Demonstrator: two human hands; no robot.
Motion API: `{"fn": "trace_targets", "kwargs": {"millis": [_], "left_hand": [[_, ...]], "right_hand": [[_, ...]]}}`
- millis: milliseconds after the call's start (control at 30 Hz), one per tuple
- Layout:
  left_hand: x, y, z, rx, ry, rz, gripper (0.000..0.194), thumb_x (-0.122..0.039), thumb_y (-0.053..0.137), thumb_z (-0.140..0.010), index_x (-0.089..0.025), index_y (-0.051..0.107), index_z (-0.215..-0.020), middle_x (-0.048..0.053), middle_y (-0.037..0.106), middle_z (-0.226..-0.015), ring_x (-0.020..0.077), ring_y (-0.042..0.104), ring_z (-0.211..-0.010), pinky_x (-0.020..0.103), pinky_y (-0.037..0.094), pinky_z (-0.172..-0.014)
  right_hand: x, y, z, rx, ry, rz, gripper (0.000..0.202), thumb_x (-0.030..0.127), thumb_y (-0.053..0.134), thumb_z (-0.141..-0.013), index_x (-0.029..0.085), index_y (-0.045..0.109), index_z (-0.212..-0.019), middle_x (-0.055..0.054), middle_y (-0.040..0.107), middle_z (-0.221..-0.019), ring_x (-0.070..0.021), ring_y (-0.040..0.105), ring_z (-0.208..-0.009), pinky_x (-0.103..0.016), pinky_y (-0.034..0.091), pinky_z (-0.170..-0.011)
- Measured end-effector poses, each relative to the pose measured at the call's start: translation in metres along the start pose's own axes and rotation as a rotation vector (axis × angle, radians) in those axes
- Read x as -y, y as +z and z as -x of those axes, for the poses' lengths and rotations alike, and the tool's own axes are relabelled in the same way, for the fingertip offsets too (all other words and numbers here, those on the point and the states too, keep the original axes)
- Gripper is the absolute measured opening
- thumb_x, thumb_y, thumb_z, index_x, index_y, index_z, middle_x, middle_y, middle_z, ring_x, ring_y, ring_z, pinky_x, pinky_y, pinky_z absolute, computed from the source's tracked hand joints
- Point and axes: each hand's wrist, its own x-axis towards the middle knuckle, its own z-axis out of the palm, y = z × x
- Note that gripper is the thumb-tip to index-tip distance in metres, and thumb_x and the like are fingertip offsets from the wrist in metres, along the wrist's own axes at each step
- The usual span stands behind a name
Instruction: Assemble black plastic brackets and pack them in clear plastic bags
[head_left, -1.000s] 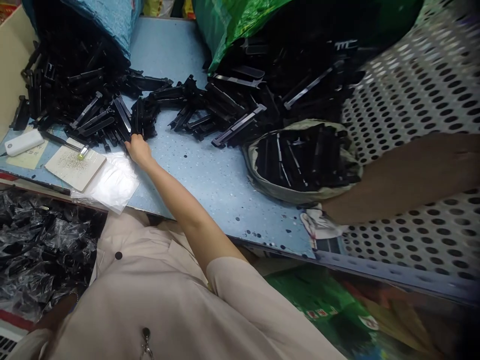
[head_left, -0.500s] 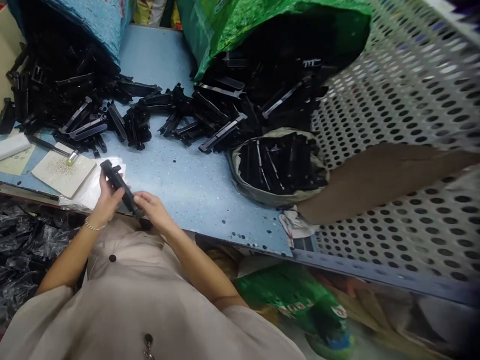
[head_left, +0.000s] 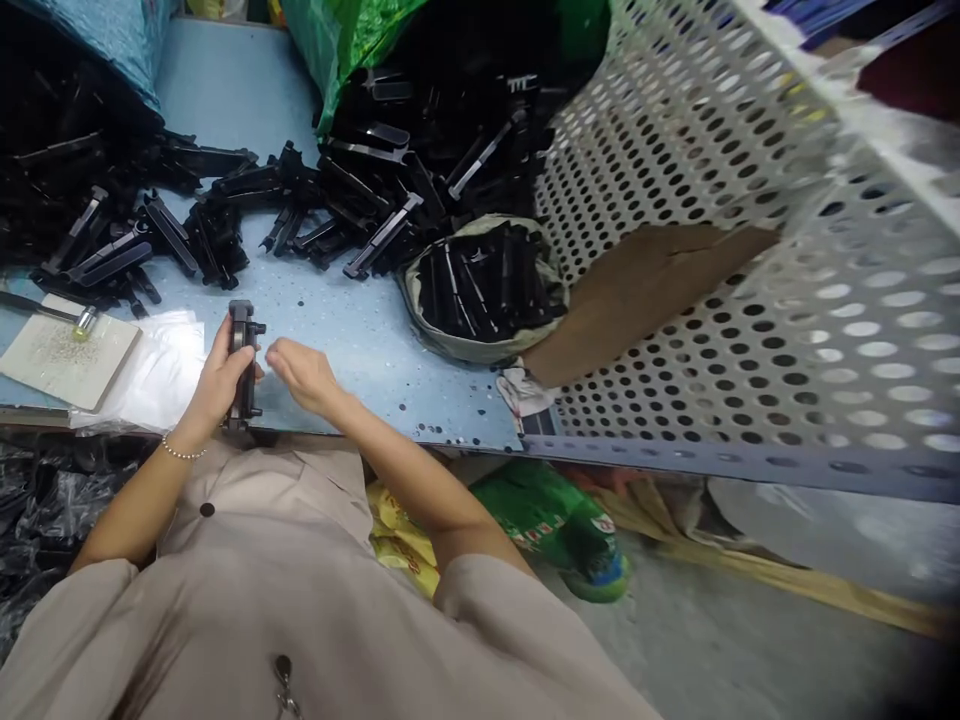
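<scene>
My left hand (head_left: 222, 378) is wrapped round a long black plastic part (head_left: 242, 370), held roughly upright at the table's front edge. Two short pegs stick out from the part's right side. Just to the right is my right hand (head_left: 304, 375), apart from the part, with fingers curled and thumb pressed to them; whether something small is pinched there is hidden. Clear plastic bags (head_left: 169, 365) lie flat left of my left hand. Many similar black parts (head_left: 217, 235) are heaped along the table behind my hands.
A round fabric-edged container (head_left: 487, 290) full of black parts stands on the blue table (head_left: 352, 345). Behind are a green sack (head_left: 349, 45) and a blue sack (head_left: 124, 45). A perforated metal panel (head_left: 675, 300) rises at right. A hammer (head_left: 84, 322) rests on a pale block (head_left: 67, 362).
The view has turned to the right. The black part has swung from a slant to nearly upright, and my right hand has come off its lower end.
</scene>
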Motion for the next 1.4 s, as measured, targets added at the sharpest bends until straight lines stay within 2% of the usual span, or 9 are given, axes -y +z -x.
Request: {"fn": "trace_targets", "kwargs": {"millis": [233, 367, 467, 600, 800, 967, 1133, 1267, 1400], "left_hand": [[0.022, -0.009, -0.024, -0.015, -0.03, 0.103, 0.038, -0.04, 0.057, -0.089, -0.017, 0.061, -0.119, 0.009, 0.072, -0.112, 0.0231, 0.073, -0.095, 0.037, 0.06, -0.083], [0.064, 0.004, -0.039, -0.1, 0.131, -0.125, 0.044, -0.028, 0.059, -0.087, -0.016, 0.062, -0.129, 0.012, 0.066, -0.137, 0.0298, 0.057, -0.134, 0.047, 0.042, -0.118], [0.092, 0.03, -0.042, -0.046, 0.165, -0.192, 0.054, -0.019, 0.055, -0.088, -0.017, 0.055, -0.142, 0.013, 0.065, -0.141, 0.0269, 0.056, -0.137, 0.046, 0.038, -0.121], [0.099, 0.036, -0.045, -0.027, 0.135, -0.143, 0.051, -0.015, 0.062, -0.084, -0.015, 0.06, -0.135, 0.016, 0.067, -0.137, 0.0265, 0.062, -0.131, 0.046, 0.041, -0.119], [0.046, -0.012, -0.073, -0.043, 0.016, 0.41, 0.046, -0.045, 0.074, -0.085, -0.017, 0.064, -0.119, 0.012, 0.075, -0.113, 0.0226, 0.072, -0.106, 0.042, 0.053, -0.103], [0.029, 0.002, -0.109, 0.065, -0.078, 0.586, 0.043, -0.045, 0.083, -0.075, -0.017, 0.067, -0.103, 0.005, 0.074, -0.094, 0.0156, 0.07, -0.081, 0.028, 0.057, -0.074], [0.031, 0.011, -0.101, -0.161, -0.013, 0.483, 0.029, -0.022, 0.083, -0.065, -0.014, 0.064, -0.086, -0.002, 0.066, -0.072, 0.0081, 0.058, -0.058, 0.019, 0.047, -0.055], [0.018, 0.001, -0.059, 0.171, -0.13, 0.605, 0.034, -0.042, 0.072, -0.08, -0.015, 0.067, -0.1, 0.003, 0.069, -0.08, 0.0068, 0.049, -0.046, 0.02, 0.038, -0.041], [0.005, 0.0, -0.026, 0.328, -0.342, 0.642, 0.044, -0.052, 0.058, -0.093, -0.016, 0.066, -0.115, 0.008, 0.071, -0.089, 0.0113, 0.06, -0.053, 0.021, 0.045, -0.043]], "right_hand": [[0.017, 0.013, 0.027, 0.091, -0.139, 0.155, 0.054, 0.051, 0.024, -0.109, 0.019, 0.061, -0.087, -0.007, 0.064, -0.078, -0.0191, 0.056, -0.074, -0.03, 0.037, -0.068], [-0.003, 0.001, -0.051, 0.027, 0.16, 0.086, 0.049, 0.052, 0.025, -0.108, 0.02, 0.061, -0.102, -0.008, 0.069, -0.095, -0.021, 0.062, -0.087, -0.03, 0.043, -0.076], [-0.022, 0.004, -0.135, -0.136, 0.39, 0.04, 0.051, 0.056, 0.032, -0.105, 0.018, 0.05, -0.134, -0.017, 0.061, -0.133, -0.0302, 0.062, -0.112, -0.041, 0.048, -0.093], [-0.043, 0.009, -0.193, 0.005, 0.5, -0.03, 0.049, 0.043, 0.039, -0.103, 0.012, 0.048, -0.14, -0.022, 0.063, -0.132, -0.0368, 0.062, -0.118, -0.05, 0.046, -0.101], [-0.046, 0.006, -0.1, -0.156, 0.344, -0.101, 0.047, 0.032, 0.031, -0.103, 0.014, 0.051, -0.142, -0.016, 0.066, -0.128, -0.0277, 0.062, -0.118, -0.043, 0.048, -0.104], [-0.036, 0.024, -0.029, -0.141, 0.214, 0.188, 0.047, 0.026, 0.039, -0.102, 0.012, 0.053, -0.145, -0.021, 0.063, -0.122, -0.031, 0.06, -0.114, -0.049, 0.051, -0.1], [-0.039, 0.001, -0.02, -0.072, 0.088, 0.013, 0.041, 0.033, 0.043, -0.104, 0.02, 0.057, -0.141, -0.016, 0.06, -0.133, -0.0253, 0.062, -0.113, -0.044, 0.052, -0.101], [-0.035, -0.019, -0.028, -0.276, 0.187, -0.326, 0.042, 0.046, 0.039, -0.106, 0.021, 0.057, -0.134, -0.009, 0.067, -0.109, -0.0201, 0.066, -0.096, -0.037, 0.056, -0.088], [-0.018, -0.014, -0.039, -0.234, 0.147, -0.575, 0.044, 0.054, 0.046, -0.103, 0.022, 0.056, -0.132, -0.004, 0.067, -0.095, -0.0163, 0.064, -0.079, -0.032, 0.056, -0.074]]}}
